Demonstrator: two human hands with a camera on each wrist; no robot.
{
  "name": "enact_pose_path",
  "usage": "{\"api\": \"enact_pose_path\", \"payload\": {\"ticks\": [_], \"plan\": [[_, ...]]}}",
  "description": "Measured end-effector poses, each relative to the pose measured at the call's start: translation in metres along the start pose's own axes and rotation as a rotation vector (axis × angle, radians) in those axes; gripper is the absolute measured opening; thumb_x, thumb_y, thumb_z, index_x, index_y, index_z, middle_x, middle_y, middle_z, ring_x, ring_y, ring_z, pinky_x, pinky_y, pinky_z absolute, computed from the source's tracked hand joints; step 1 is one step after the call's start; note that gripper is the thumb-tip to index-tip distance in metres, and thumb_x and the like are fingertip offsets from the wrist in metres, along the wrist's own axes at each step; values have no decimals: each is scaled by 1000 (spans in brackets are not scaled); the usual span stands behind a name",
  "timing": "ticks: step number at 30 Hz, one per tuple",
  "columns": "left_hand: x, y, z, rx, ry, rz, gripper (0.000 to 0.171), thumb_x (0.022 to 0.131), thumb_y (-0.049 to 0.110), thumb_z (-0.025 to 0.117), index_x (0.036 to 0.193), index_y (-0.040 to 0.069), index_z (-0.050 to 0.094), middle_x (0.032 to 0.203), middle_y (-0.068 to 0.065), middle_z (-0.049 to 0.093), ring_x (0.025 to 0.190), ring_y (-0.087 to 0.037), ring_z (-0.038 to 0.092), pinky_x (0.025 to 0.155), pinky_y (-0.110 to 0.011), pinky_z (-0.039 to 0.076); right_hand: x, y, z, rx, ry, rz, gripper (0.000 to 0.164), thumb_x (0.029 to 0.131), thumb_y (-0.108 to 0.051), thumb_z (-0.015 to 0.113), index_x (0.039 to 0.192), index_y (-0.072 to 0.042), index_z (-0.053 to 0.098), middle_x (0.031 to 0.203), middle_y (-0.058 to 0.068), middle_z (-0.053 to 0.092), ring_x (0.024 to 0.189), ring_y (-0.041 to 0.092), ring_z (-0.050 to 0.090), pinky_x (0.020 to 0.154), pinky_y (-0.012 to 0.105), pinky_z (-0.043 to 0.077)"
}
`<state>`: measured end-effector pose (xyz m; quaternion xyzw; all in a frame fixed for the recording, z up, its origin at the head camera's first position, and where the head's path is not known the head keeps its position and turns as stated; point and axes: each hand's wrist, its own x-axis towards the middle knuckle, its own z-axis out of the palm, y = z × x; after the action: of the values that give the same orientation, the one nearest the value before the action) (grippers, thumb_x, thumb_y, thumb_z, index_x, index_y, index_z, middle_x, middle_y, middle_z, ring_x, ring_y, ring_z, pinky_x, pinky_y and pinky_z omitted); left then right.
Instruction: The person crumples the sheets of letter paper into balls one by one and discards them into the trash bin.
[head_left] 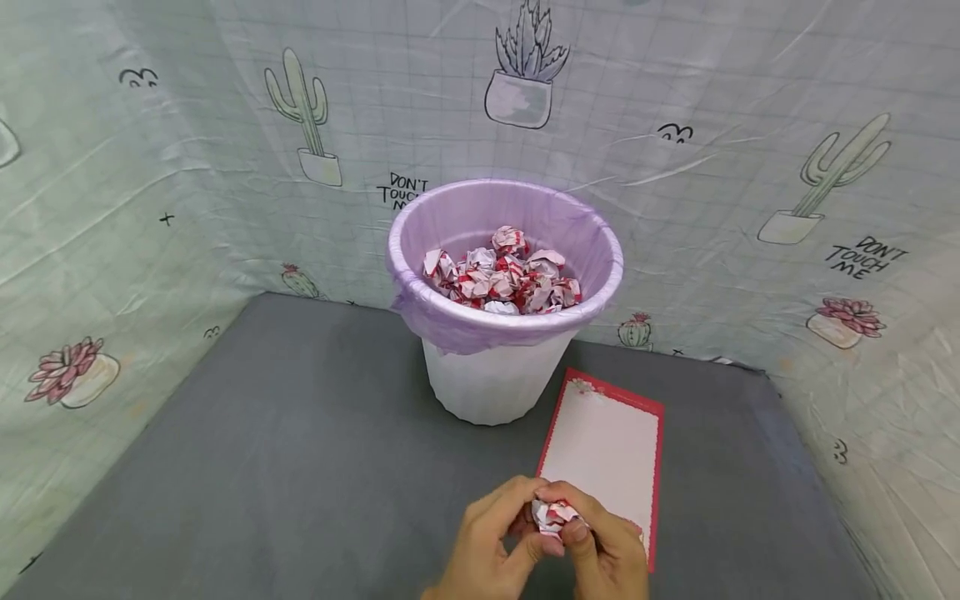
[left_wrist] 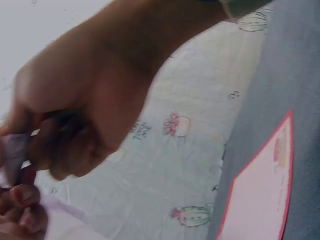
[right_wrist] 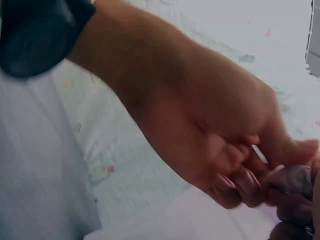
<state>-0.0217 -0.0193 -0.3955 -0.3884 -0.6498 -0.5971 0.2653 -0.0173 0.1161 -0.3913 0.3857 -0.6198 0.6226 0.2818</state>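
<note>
Your left hand [head_left: 487, 537] and right hand [head_left: 613, 550] pinch a crumpled paper ball [head_left: 553, 517] between them, toward the near edge of the counter [head_left: 300, 458]. They partly hide a red-bordered sheet [head_left: 611, 450]; near the far edge, a purple-lined white bin [head_left: 483, 379] holds similar wads [head_left: 506, 279].

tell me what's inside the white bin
Crumpled red and white paper balls lie heaped inside the bin, within its purple liner. The bottom and whatever is under the top balls are covered, so I can't tell how deep the heap goes.
</note>
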Motion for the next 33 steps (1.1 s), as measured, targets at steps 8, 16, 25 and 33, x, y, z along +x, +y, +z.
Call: {"api": "enact_pose_path", "payload": {"ticks": [8,16,25,33], "plan": [[6,6,10,184,205,165,34,98,31,46,96,-1,58,67,-1,46,54,-1,37,48,-6,32,-7,-2,11,-71,55,6,31,103,-6,37,122,16,49,87,12,62,68,11,56,51,24,44],[-1,0,7,45,226,-22,25,94,23,57,101,-1,60,71,-5,53,55,-5,44,48,-12,40,10,-8,-3,-342,-53,-93,33,99,-14,54,114,15,60,101,19,57,81,12,53,59,14,43],[0,9,-6,-339,176,-251,29,85,0,66,113,-7,61,94,-22,61,84,-15,62,65,-31,56,19,-13,-7,-319,-27,-229,35,86,-15,72,102,15,65,98,23,59,90,22,59,71,17,50],[2,8,-11,-547,190,-273,26,84,-7,65,109,-11,61,101,-26,63,86,-16,66,64,-27,56,25,-18,9,-354,100,-303,31,87,-15,71,97,14,67,83,22,55,67,18,54,47,14,38]]}}
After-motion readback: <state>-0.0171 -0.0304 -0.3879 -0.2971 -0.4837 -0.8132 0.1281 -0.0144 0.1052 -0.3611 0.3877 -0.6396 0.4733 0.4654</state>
